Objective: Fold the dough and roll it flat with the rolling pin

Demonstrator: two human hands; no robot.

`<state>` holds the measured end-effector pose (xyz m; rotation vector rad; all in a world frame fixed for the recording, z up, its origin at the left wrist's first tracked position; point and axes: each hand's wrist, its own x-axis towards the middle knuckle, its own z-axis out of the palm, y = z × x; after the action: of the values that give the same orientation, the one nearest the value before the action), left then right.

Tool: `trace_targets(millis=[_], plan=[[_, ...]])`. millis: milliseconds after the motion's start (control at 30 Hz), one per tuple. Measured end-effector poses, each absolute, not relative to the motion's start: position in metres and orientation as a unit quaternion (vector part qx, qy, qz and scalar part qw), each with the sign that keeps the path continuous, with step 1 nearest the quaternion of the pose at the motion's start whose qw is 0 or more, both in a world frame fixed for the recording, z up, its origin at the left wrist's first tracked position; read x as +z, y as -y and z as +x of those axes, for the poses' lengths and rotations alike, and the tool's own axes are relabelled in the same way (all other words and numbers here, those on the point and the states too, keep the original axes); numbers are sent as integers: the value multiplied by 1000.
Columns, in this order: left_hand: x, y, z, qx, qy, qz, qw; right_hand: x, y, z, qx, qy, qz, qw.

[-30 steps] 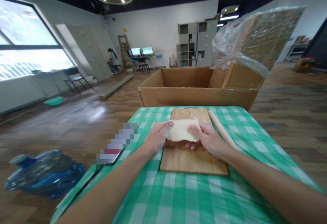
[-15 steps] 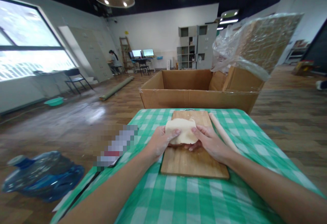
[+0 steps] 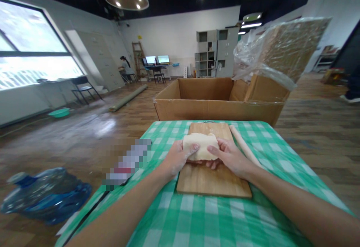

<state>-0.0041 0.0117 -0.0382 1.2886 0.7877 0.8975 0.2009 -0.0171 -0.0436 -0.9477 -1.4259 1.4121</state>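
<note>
Pinching dough [image 3: 203,141], left hand [image 3: 176,158] and right hand [image 3: 233,158] partly hide a board [image 3: 213,184], rolling pin [image 3: 245,146] alongside, cardboard box [image 3: 219,109] beyond.

1 dough sheet [image 3: 201,140] | 1 cutting board [image 3: 213,184] | 1 rolling pin [image 3: 244,146] | 2 monitors [image 3: 163,59]

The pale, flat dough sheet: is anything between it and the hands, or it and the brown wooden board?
Nothing visible separates the left hand or right hand from the pale, flat dough sheet. Fingers show beneath it, above the brown wooden board.

No lettering seems legible anywhere in view.
</note>
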Motion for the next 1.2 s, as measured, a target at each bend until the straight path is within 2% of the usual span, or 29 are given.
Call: trace_targets(millis=[300, 867, 1000, 1200], plan=[[-27, 0, 1, 376, -355, 641, 567, -46, 20, 205, 468, 637, -440, 426], [-28, -17, -14, 366, -327, 566, 662, -45, 19, 197, 558, 561, -389, 471], [-29, -21, -15, 375, -320, 519, 698, -38, 20, 197, 518, 581, -412, 475], [-41, -31, -22, 376, -344, 563, 651, -40, 19, 201, 483, 583, -440, 484]])
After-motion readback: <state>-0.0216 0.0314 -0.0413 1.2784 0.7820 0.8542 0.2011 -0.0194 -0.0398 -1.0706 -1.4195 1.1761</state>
